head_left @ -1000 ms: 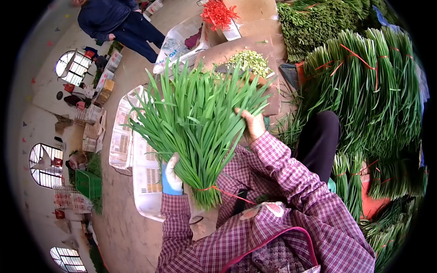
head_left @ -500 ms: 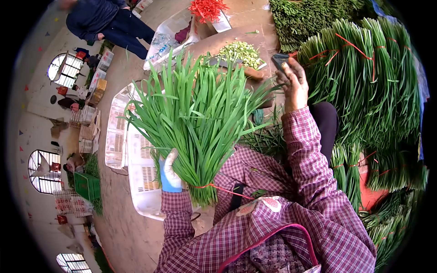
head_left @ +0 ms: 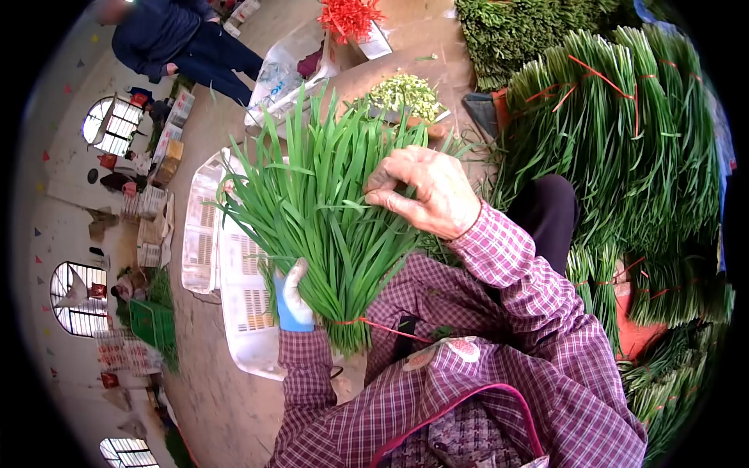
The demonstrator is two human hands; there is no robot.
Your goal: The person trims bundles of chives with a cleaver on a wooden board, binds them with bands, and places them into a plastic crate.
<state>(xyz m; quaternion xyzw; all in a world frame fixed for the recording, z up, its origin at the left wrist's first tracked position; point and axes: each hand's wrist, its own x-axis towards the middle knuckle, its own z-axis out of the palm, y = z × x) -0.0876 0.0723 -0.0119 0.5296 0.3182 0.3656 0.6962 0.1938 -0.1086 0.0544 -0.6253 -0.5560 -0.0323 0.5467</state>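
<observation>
A large bunch of green garlic chives stands upright before me, its leaves fanned out at the top. Around its lower stalks runs a red tie with a long loose end trailing right. My left hand, in a white and blue glove, is closed around the bunch's left side near the base; some fingers are hidden behind the stalks. Over the leaves on the bunch's upper right is my bare right hand, fingers curled and thumb pinched toward the index finger. What lies in that pinch is hidden.
White plastic crates stand behind the bunch. Cut stalk pieces lie in a pile beyond, near red ties. Tied chive bundles are stacked at right, by a dark blade-like piece. A person stands upper left.
My right hand has come left and down from beside the dark blade-like piece to the bunch's leaves, its fingers now pinched. My left hand keeps its hold.
</observation>
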